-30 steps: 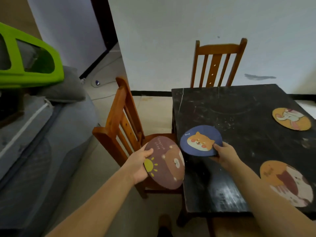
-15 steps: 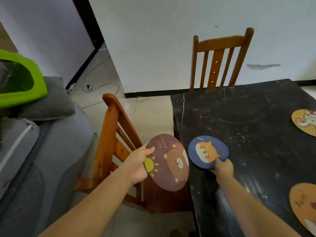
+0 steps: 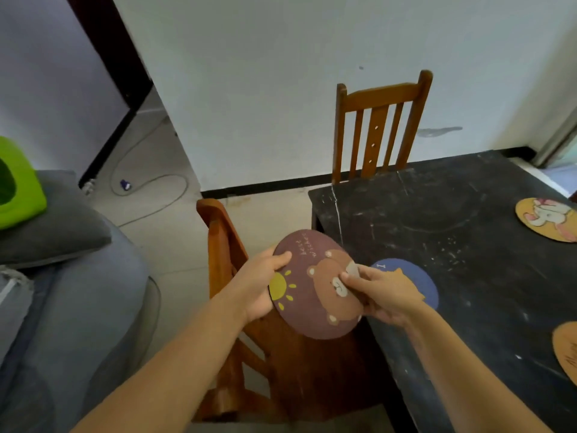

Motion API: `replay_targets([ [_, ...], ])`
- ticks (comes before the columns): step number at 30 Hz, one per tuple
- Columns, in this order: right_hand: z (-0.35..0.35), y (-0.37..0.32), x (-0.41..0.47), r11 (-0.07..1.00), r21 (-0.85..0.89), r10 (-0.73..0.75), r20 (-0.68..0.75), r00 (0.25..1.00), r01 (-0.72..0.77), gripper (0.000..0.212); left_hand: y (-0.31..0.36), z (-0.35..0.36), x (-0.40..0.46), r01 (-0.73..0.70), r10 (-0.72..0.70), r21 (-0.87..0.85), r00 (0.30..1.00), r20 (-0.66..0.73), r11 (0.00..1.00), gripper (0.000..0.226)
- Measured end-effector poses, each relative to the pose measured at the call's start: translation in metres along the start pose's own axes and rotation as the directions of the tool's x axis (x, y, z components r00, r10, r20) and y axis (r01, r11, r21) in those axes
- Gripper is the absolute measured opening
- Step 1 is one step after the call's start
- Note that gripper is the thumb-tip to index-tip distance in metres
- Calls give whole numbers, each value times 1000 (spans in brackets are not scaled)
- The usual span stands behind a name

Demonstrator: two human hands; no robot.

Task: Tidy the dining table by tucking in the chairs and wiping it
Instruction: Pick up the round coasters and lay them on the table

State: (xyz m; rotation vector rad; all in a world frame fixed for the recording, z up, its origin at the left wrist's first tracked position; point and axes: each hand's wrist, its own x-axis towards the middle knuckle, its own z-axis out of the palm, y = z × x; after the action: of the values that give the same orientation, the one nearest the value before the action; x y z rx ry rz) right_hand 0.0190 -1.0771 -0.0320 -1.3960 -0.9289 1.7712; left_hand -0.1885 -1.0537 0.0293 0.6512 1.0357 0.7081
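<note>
My left hand (image 3: 259,289) grips the left edge of a maroon round mat with a bear (image 3: 312,295), held above the seat of the near wooden chair (image 3: 221,245). My right hand (image 3: 384,295) holds a blue round mat with a dog (image 3: 418,279) at the black table's (image 3: 437,232) left edge. Its thumb lies on the maroon mat's right edge, so the two mats meet. The near chair stands pulled out at the table's left side. A second wooden chair (image 3: 377,129) stands tucked at the far side, by the wall.
A yellow mat (image 3: 546,218) and an orange mat (image 3: 566,351) lie on the table's right part. A grey sofa (image 3: 78,307) with a dark cushion (image 3: 53,226) and a green plastic object (image 3: 18,195) fills the left. A cable (image 3: 150,185) lies on the floor.
My right hand lifted the blue mat off the table and brought it left against the maroon mat. My view shifted closer and to the left.
</note>
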Motion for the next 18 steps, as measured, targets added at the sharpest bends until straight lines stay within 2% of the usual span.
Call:
replay_targets([
  [1, 16, -2, 5, 999, -37, -35, 16, 999, 36, 16, 8, -20, -2, -19, 19, 29, 1000, -3, 999, 30],
  [3, 31, -8, 11, 991, -85, -110, -40, 993, 107, 13, 17, -40, -4, -45, 46, 41, 999, -4, 998, 30],
  [4, 64, -8, 25, 987, -88, -142, -100, 985, 134, 13, 31, -74, -11, -51, 50, 75, 999, 12, 996, 30],
  [8, 128, -28, 56, 975, 31, -199, -306, 931, 218, 19, 73, -145, -18, -115, 124, 348, 992, -2, 930, 24],
  [12, 175, -45, 80, 957, 87, -200, -493, 847, 277, 17, 111, -204, -3, -165, 259, 675, 965, -40, 719, 25],
  [15, 185, -55, 92, 947, 120, -178, -577, 797, 299, 14, 127, -224, 25, -200, 313, 821, 949, 27, 535, 27],
  [18, 180, -68, 103, 939, 148, -148, -643, 751, 311, 11, 141, -232, 60, -240, 329, 928, 934, 140, 286, 26],
])
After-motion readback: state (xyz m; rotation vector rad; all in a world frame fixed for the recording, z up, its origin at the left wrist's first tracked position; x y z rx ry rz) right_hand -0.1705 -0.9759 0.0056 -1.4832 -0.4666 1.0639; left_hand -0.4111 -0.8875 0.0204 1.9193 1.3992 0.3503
